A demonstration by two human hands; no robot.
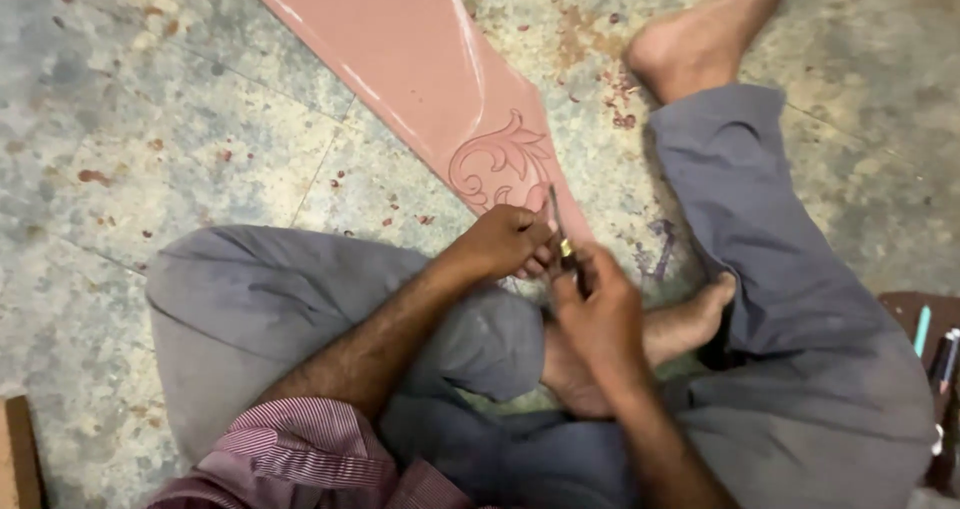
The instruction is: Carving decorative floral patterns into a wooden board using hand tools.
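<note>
The right hand [600, 314] grips a thin carving tool [556, 224], and the left hand [510, 241] closes around its shaft — the tip sits on the scroll pattern [500, 164] cut into the pink slab [400, 39] lying on the floor [150, 119]. A slip could gouge the pattern or nick the steadying fingers — they sit close to the blade.

We note both hands at frame centre: left hand [505, 241] and right hand [597, 309] gripping a thin metal carving tool [556, 227] over the pink scroll-carved board [440, 79].

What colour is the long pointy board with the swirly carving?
The board is dusty pink, with a leafy scroll carving near its tip; the head view shows it.
</note>
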